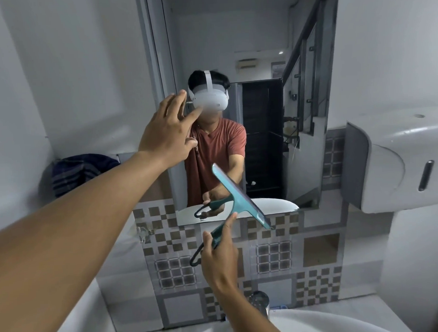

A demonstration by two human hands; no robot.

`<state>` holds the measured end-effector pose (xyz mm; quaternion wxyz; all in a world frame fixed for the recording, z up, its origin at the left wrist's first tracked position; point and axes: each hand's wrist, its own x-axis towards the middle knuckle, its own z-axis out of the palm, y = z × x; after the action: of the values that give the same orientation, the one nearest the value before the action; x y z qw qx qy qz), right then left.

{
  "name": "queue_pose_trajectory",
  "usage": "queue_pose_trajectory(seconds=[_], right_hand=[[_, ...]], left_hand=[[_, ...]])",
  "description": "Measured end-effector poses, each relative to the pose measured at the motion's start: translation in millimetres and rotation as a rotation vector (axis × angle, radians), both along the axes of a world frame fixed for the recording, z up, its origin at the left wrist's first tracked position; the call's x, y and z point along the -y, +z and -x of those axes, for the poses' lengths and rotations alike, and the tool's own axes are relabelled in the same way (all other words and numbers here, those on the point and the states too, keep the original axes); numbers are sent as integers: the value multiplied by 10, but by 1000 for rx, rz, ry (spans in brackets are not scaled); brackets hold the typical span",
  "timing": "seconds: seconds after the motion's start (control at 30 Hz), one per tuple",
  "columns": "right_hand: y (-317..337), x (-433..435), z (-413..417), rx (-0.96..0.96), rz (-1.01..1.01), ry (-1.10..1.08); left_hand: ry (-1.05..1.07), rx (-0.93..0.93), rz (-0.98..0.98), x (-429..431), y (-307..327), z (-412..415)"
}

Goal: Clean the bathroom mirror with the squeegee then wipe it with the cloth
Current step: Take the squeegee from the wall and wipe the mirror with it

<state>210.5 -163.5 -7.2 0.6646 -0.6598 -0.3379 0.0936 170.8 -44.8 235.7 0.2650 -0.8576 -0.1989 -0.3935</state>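
While left hand (167, 133) spreads open, right hand (220, 255) grips squeegee (239, 197) — blade tilted.

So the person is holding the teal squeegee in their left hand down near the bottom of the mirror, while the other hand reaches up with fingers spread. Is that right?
Not quite: the head view shows the teal squeegee in the right hand, not the left. The rest holds: it is near the bottom of the mirror, and the other hand, the left hand, reaches up with fingers spread.
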Motion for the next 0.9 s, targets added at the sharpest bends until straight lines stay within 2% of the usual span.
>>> queue_pose_trajectory(seconds=[0.27,0.5,0.7,0.9], right_hand=[[-162,-272,197,1,45,1],[-238,-262,373,158,169,35],[-310,-61,337,378,429,-65],[-443,152,178,471,672,-70]], left_hand=[[7,-16,-56,-56,59,32],[-3,-2,-64,-128,40,16],[-14,6,-56,-154,22,-9],[-5,5,-52,-168,-36,-25]])
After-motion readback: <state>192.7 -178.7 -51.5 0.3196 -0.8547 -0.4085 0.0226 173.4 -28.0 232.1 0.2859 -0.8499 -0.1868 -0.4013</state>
